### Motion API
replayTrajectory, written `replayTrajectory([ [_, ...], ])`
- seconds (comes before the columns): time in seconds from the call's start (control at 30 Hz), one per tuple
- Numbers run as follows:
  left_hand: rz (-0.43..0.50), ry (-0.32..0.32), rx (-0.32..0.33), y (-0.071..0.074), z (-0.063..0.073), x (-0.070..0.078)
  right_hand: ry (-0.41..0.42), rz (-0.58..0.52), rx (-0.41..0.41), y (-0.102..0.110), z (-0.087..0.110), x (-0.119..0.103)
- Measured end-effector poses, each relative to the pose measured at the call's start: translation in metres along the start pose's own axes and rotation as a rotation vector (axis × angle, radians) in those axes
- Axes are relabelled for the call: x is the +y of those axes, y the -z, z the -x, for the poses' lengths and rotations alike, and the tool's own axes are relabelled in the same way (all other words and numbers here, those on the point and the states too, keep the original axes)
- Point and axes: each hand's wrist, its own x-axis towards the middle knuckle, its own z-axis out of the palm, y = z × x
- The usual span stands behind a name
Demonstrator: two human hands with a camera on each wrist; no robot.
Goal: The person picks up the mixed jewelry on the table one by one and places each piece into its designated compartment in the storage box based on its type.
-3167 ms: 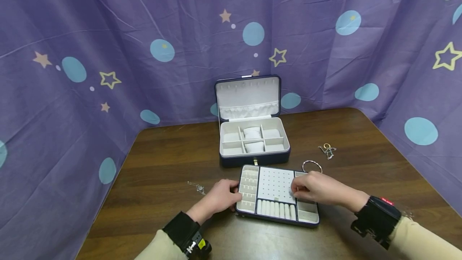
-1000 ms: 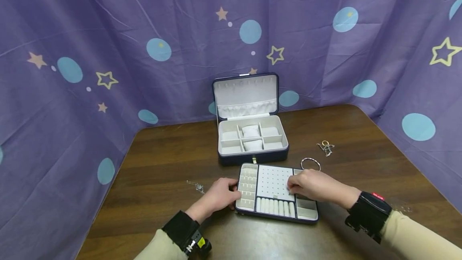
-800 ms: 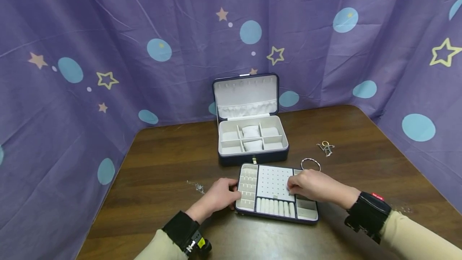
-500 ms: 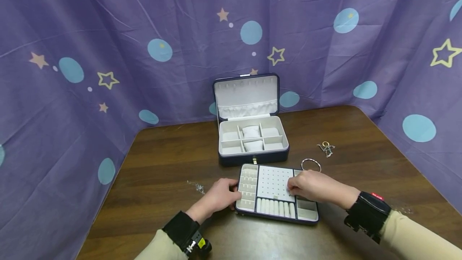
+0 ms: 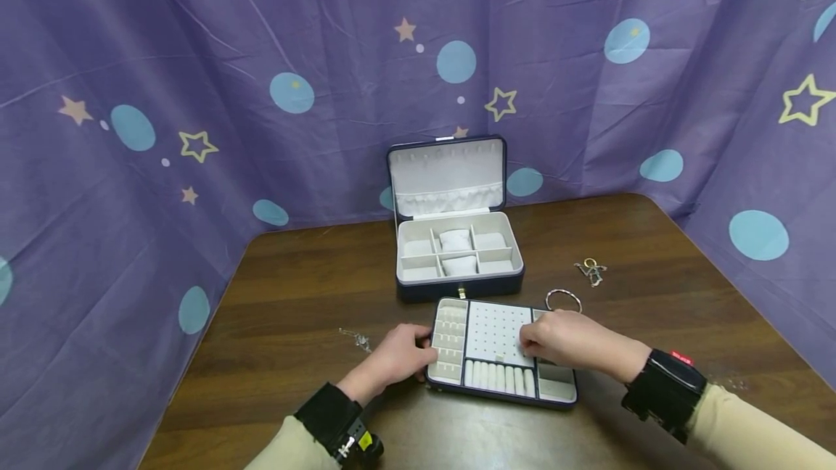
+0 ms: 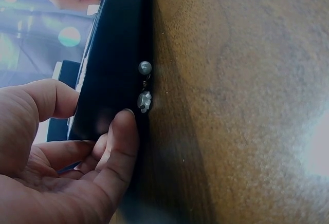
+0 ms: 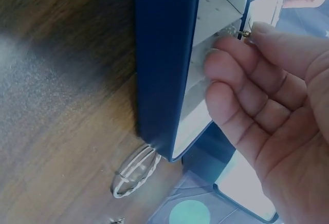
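Note:
A navy jewelry tray (image 5: 496, 397) lies on the table. It has a perforated earring panel (image 5: 490, 328), ring rolls and side compartments. My left hand (image 5: 392, 356) grips the tray's left edge, thumb on the rim and fingers below it. Over the panel's right side, my right hand (image 5: 558, 336) pinches a small earring (image 7: 247, 33) with a gold-coloured part and clear stones. The right wrist view shows the earring partly covered by the fingertips. An ornament (image 6: 145, 100) with a pearl and clear stone sits against the tray's side in the left wrist view.
Behind the tray stands an open navy jewelry box (image 5: 464, 289) with two white cushions inside. A silver bracelet (image 5: 563, 291) is by the tray's back right corner. Farther right is a small jewelry pile (image 5: 592, 273). Another silver chain piece (image 5: 361, 340) lies left of the tray.
Since the earliest frame my right hand has shifted slightly left over the earring panel. My left hand keeps its grip on the tray, and the tray stays in place.

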Motion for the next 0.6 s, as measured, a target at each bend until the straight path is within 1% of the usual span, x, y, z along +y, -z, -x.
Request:
replayTrajectory([
  [0.23,0.000,0.002,0.000,-0.0001,-0.0002,-0.0003,0.018,0.024,-0.052,0.0039,-0.0022,-0.0031],
  [0.33,0.005,0.009,-0.001,0.0000,-0.0001,-0.0005,0.029,0.027,-0.060,0.0047,-0.0035,-0.0048],
  [0.47,0.010,0.011,-0.001,-0.0001,0.0003,-0.0007,0.023,0.012,-0.056,0.0035,-0.0042,-0.0056],
  [0.6,0.011,0.011,-0.001,0.0001,0.0000,-0.0009,0.024,0.009,-0.030,0.0004,-0.0033,-0.0046],
])
